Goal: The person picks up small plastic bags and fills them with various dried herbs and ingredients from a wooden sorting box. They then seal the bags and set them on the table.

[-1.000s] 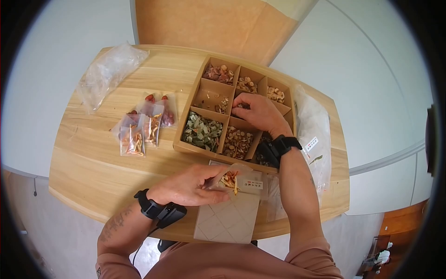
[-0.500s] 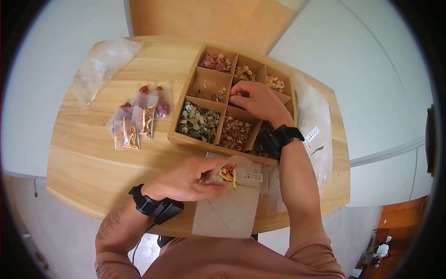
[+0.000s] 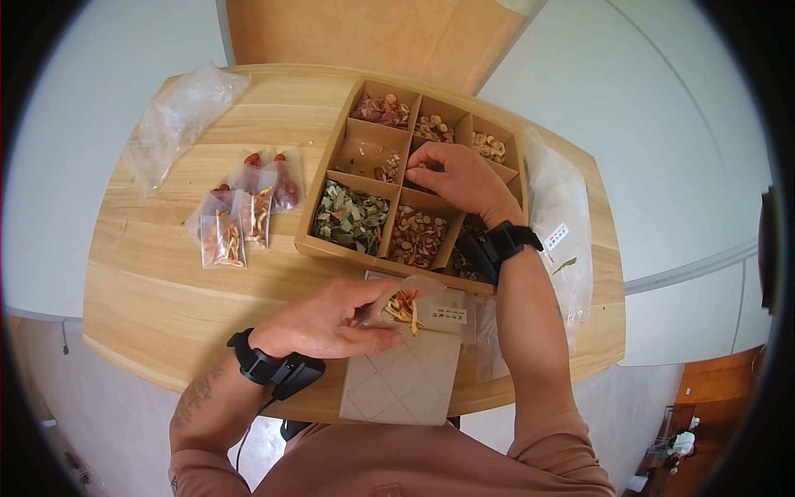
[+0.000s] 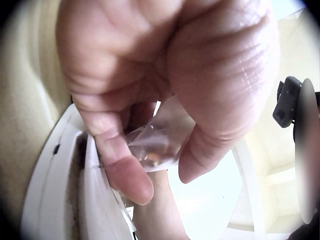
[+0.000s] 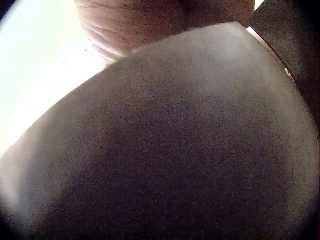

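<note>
My left hand [image 3: 323, 321] holds a small clear bag [image 4: 167, 135] between thumb and fingers, low over the near edge of the table. Orange and yellow dried shreds [image 3: 403, 310] show at the bag's mouth. A small printed label [image 3: 448, 316] lies just right of them. My right hand [image 3: 457, 178] reaches down into the middle compartment of a cardboard box [image 3: 331, 250], thumb and forefinger bent close together; I cannot tell whether they hold a piece. In the right wrist view a dark, blurred surface covers most of the hand [image 5: 150, 25].
Other compartments hold green leaf pieces [image 3: 351, 217], brown slices [image 3: 417, 238] and reddish chips [image 3: 381, 109]. Several filled small bags [image 3: 224, 240] lie left of the box. A large clear bag [image 3: 186, 116] is at the far left, another bag [image 3: 563, 199] on the right. A pale patterned sheet [image 3: 397, 381] lies in front.
The head view has shifted slightly, so the table and box sit higher and further left. My right hand stays in the middle compartment; the left still holds the small bag.
</note>
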